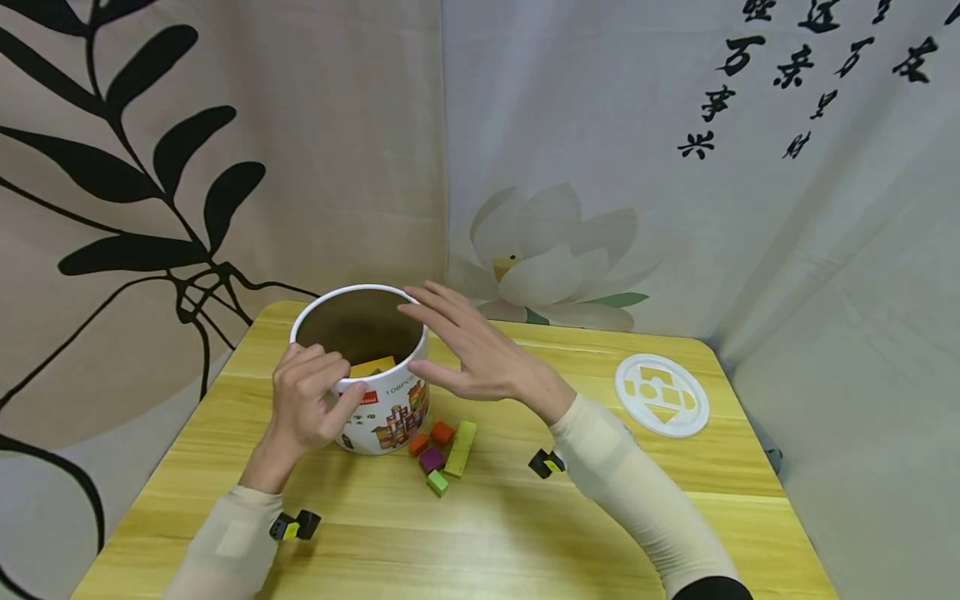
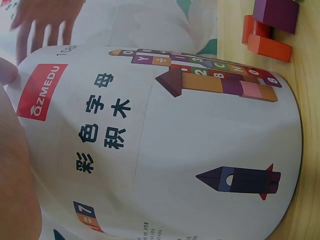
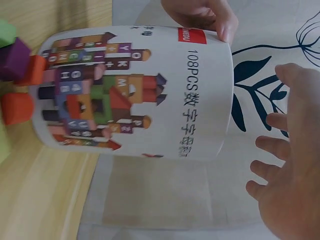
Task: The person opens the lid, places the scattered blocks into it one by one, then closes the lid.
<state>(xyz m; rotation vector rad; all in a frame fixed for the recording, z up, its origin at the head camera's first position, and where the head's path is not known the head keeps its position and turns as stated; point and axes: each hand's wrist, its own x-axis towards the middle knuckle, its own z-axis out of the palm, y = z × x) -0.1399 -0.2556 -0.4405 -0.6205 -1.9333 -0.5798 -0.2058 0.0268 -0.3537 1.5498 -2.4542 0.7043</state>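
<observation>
A white round bucket (image 1: 386,408) printed with coloured block castles stands on the table, with yellow blocks (image 1: 372,367) visible inside. My left hand (image 1: 307,400) grips its near left rim, thumb outside and fingers over the edge. At the right side of the rim, my right hand (image 1: 472,346) is spread with straight fingers; in the right wrist view the right hand (image 3: 292,155) holds nothing. Several loose blocks lie by the bucket's base: a long yellow-green block (image 1: 461,448), a purple block (image 1: 432,459), a small green block (image 1: 437,482) and orange-red blocks (image 1: 442,432).
On the right of the wooden table (image 1: 480,550) lies a white round lid (image 1: 662,395) with cut-out shapes. A curtain (image 1: 570,125) with printed plants and writing hangs behind the table's back edge.
</observation>
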